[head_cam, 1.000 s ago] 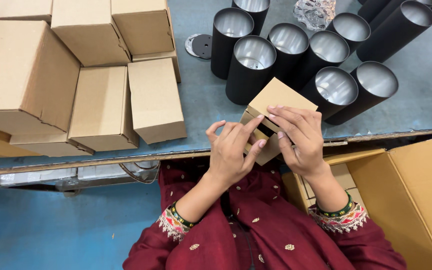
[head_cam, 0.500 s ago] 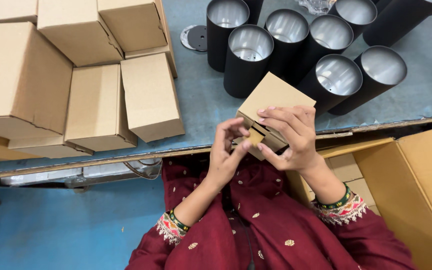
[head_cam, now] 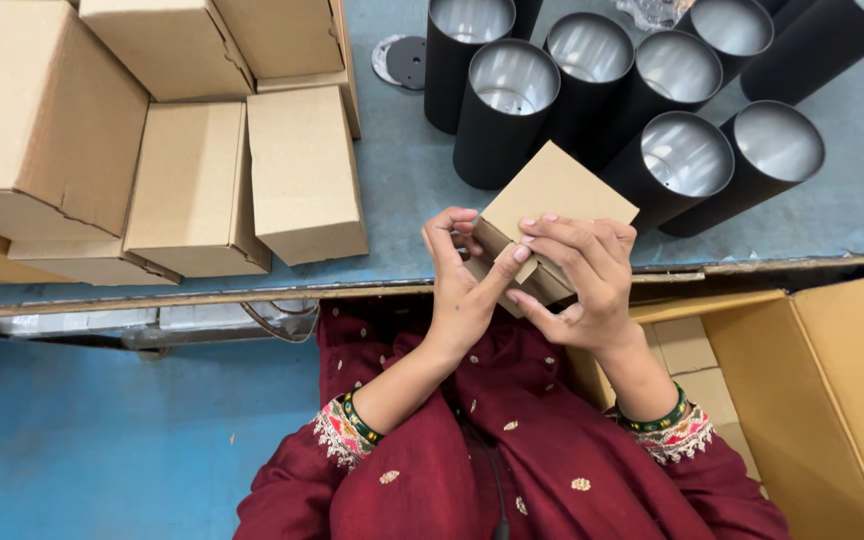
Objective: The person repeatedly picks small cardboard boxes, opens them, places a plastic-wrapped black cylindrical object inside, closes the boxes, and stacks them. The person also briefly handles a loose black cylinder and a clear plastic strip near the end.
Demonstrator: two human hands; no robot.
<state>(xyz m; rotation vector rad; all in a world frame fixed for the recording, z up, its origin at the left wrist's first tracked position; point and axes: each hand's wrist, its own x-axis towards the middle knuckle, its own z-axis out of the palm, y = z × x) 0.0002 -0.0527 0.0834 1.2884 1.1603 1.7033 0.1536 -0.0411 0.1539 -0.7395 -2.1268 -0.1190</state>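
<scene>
Head view: both hands, left [head_cam: 464,285] and right [head_cam: 582,280], pinch the small box [head_cam: 552,200] at its end flap, which could crease if thumbed in crooked.

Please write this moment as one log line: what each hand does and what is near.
left hand: folding flap of small cardboard box | right hand: holding same box | near: black cylinders, closed boxes
</scene>
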